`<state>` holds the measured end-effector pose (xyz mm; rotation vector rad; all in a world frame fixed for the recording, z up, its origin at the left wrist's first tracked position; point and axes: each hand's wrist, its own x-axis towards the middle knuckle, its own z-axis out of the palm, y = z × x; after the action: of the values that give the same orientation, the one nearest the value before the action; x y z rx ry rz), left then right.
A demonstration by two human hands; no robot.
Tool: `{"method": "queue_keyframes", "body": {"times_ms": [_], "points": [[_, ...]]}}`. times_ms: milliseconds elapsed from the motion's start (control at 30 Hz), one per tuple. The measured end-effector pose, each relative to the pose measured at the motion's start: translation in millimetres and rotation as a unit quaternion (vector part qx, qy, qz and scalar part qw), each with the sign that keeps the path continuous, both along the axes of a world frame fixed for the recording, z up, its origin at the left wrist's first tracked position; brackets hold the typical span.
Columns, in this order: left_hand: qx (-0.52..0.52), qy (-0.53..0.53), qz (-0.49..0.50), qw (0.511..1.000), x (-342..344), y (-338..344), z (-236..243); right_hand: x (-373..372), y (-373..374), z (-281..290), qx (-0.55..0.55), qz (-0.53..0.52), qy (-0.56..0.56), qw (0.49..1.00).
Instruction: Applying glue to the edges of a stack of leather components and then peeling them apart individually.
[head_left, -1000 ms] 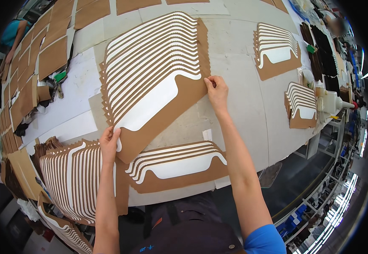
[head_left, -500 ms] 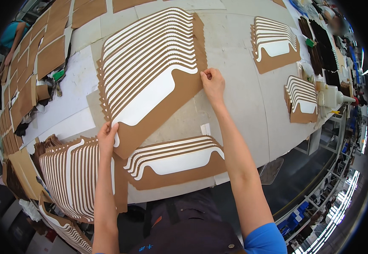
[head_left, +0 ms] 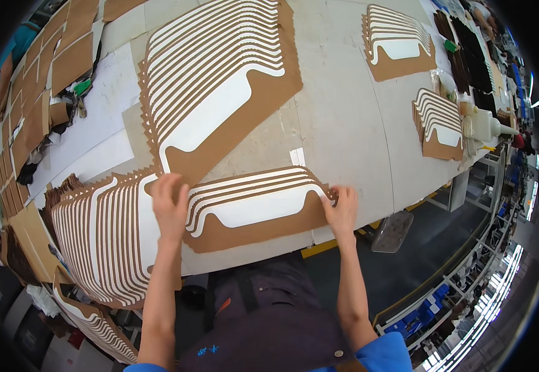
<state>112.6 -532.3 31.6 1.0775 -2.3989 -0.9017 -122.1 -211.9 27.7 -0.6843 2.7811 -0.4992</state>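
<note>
In front of me lies a short fanned row of brown sheets (head_left: 263, 234) with white notched panels (head_left: 257, 208). At its left end is my left hand (head_left: 170, 208), fingers curved and thumb apart, nothing visibly held. My right hand (head_left: 342, 211) pinches the right corner of this row between thumb and fingers. A bigger fan of overlapping brown pieces (head_left: 226, 127) with white panels lies beyond, lower tip near my left fingers. Left of my left hand, another fanned stack of brown and white pieces (head_left: 99, 242) reaches the table's near edge.
Two smaller fanned stacks, one far (head_left: 399, 49) and one nearer (head_left: 441, 133), lie at the right. A white squeeze bottle (head_left: 483, 126) lies beside them. Brown sheets (head_left: 71, 65) cover the far left, where another person's arm (head_left: 3, 84) shows. A grey tray (head_left: 393, 231) sits below the table edge.
Both hands have left the large fan. My right hand has come down to the front row's right corner, and my left hand is now at its left end. The view has shifted.
</note>
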Motion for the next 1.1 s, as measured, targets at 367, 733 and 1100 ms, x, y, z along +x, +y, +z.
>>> {"method": "queue_keyframes", "body": {"times_ms": [367,733,1100], "points": [[0.045,-0.025,-0.235,0.971,-30.2,92.3,-1.2,61.1,40.7,17.2,-0.135,-0.198,-0.062,0.969],[0.151,-0.101,-0.362,0.914,-10.5,34.0,8.0,95.9,17.8,199.1,-0.310,0.055,0.032,0.948],[0.470,0.027,0.081,0.878,18.5,-46.2,13.2,-89.7,-128.5,34.6,-0.373,-0.096,-0.175,0.906]]}}
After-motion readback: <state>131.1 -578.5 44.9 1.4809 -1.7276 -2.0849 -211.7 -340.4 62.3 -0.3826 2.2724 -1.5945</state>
